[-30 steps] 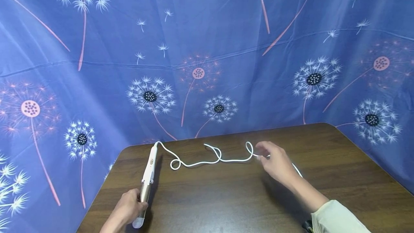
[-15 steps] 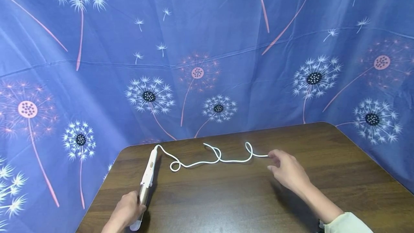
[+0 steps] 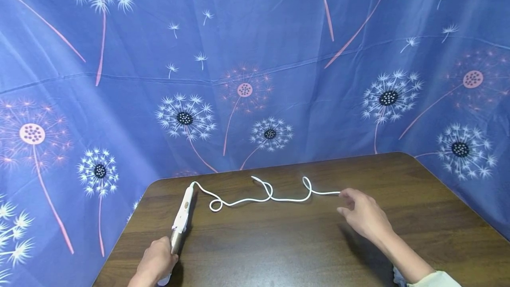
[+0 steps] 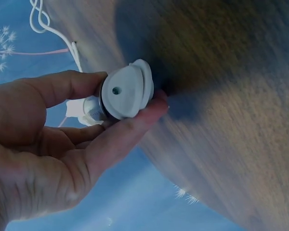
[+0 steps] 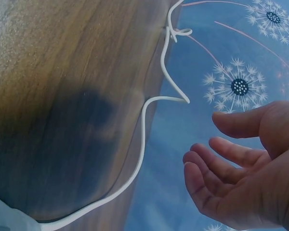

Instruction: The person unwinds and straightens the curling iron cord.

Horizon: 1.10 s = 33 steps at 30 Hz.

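Observation:
A curling iron point(image 3: 183, 211) with a white handle and gold barrel lies at the table's left, its handle pointing away. My left hand point(image 3: 154, 259) grips the barrel near the tip. Seen in the left wrist view, thumb and fingers point(image 4: 127, 132) pinch just behind the white end cap point(image 4: 123, 92). From the handle a white power cord point(image 3: 247, 199) runs rightward across the table in loose loops. At its right stretch is my right hand point(image 3: 364, 216), fingers loosely bent. The right wrist view shows those fingers point(image 5: 197, 185) apart from the cord, holding nothing.
The dark wooden table point(image 3: 271, 242) has rounded back corners. Directly behind it hangs a blue cloth point(image 3: 279, 79) printed with dandelions. In the right wrist view the cord reaches a white piece point(image 5: 9, 219) at the lower left edge.
My right hand has moved rightward along the cord, showing more of it. The left hand keeps its grip on the curling iron, which has shifted slightly nearer.

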Available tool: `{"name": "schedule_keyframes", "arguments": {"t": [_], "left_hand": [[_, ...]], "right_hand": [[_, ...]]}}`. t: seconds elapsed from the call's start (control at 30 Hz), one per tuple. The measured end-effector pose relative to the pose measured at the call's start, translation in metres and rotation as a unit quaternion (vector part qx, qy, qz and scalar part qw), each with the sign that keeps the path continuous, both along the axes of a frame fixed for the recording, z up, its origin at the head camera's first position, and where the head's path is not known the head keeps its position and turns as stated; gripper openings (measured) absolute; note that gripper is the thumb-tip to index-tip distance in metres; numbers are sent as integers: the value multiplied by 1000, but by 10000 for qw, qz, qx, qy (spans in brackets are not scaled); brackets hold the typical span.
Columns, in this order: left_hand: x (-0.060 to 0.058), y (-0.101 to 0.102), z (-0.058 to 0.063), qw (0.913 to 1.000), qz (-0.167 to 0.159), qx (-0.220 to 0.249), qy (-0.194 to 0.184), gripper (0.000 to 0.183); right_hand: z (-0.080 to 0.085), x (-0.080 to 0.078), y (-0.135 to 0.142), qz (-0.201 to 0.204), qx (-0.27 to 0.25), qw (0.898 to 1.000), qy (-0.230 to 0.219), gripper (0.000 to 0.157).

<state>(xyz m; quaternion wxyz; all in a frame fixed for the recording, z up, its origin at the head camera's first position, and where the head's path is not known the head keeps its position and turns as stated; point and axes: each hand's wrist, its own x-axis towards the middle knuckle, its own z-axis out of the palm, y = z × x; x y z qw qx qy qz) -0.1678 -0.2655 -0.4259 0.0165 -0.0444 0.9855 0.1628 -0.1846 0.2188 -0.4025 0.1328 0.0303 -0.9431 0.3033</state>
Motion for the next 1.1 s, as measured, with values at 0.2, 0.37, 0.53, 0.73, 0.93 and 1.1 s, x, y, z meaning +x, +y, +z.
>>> {"name": "schedule_keyframes", "arguments": {"t": [0.2, 0.37, 0.53, 0.73, 0.93, 1.1], "left_hand": [[1, 4, -1, 9997, 71, -230, 93, 21], [1, 6, -4, 9992, 51, -379, 151, 17], [1, 8, -7, 9988, 79, -420, 236, 14], [1, 9, -9, 9981, 131, -535, 290, 12], [1, 12, -10, 9973, 89, -664, 317, 25], [2, 13, -10, 9966, -14, -624, 530, 32]], "right_hand": [[1, 2, 4, -50, -21, 10000, -37, 31], [0, 3, 8, -61, -12, 9999, -112, 32], [0, 5, 10, -116, 19, 9998, -170, 33], [0, 6, 12, -167, 5, 9994, -290, 34], [-2, 8, 17, -226, -8, 9989, -411, 34], [-4, 11, 25, -331, 28, 9989, -340, 32]]}}
